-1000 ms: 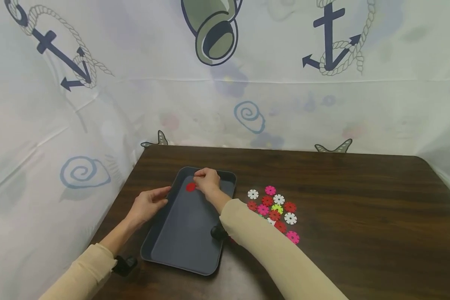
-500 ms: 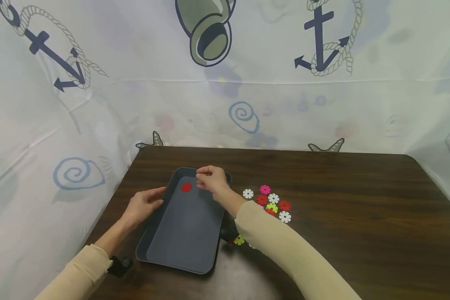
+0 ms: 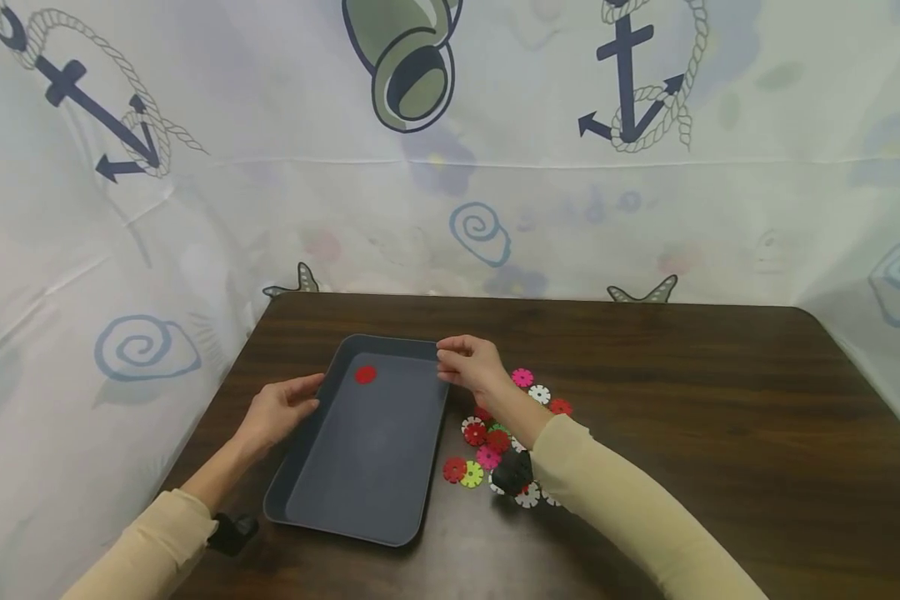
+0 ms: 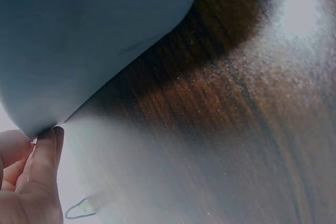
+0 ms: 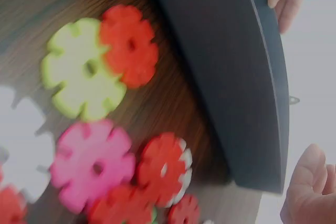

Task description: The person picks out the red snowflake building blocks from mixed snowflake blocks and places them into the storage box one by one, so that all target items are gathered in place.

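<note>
A dark grey rectangular tray (image 3: 367, 450) lies at an angle on the brown table, with one red notched disc (image 3: 365, 375) near its far left corner. My left hand (image 3: 273, 417) rests at the tray's left rim, thumb and fingers extended; in the left wrist view its fingertips touch the tray edge. My right hand (image 3: 476, 367) hovers by the tray's far right corner. Its fingers are loosely bent, and I see nothing between them. Red, pink (image 5: 94, 166), yellow-green (image 5: 84, 69) and white notched discs lie scattered right of the tray, partly hidden under the right forearm.
Some of the loose discs overlap one another. The brown table (image 3: 690, 400) extends to the right of them. A white printed curtain (image 3: 292, 208) hangs behind and left of the table. Black wrist cameras (image 3: 232, 533) stick out below the forearms.
My right hand has drawn back rightward from the red disc, over the tray, to its far right corner. The disc stays in the tray. The left hand keeps its place at the rim.
</note>
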Demonstrator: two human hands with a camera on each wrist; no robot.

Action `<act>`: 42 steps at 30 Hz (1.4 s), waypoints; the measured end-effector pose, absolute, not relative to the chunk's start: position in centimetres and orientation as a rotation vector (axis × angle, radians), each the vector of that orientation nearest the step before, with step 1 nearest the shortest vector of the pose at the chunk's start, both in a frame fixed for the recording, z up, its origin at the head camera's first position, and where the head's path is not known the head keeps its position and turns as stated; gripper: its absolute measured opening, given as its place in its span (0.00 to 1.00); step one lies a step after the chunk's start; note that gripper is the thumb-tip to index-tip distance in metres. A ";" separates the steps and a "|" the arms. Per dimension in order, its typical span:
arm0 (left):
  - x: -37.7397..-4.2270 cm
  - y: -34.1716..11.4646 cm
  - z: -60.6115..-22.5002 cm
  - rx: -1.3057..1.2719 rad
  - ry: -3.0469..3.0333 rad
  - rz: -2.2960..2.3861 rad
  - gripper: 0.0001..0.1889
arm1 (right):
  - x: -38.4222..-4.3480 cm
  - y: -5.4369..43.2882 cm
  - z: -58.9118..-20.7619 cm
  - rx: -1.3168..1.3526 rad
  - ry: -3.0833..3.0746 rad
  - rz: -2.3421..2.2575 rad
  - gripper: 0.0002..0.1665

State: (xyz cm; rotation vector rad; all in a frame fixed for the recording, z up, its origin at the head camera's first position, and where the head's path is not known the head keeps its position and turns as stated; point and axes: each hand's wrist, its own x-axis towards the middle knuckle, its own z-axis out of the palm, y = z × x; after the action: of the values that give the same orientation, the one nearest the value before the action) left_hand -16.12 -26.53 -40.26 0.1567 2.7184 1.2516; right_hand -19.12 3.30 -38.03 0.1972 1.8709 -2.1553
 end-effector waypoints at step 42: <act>-15.7 -26.2 -40.0 0.152 2.727 1.190 0.25 | -15.3 18.3 -41.1 0.371 2.197 -1.973 0.20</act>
State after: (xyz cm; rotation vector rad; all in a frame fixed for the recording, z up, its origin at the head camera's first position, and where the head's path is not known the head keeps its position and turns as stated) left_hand -15.73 -26.17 -39.97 0.1515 2.7272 1.1898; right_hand -15.27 18.26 -41.06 0.3713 2.1972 -1.9727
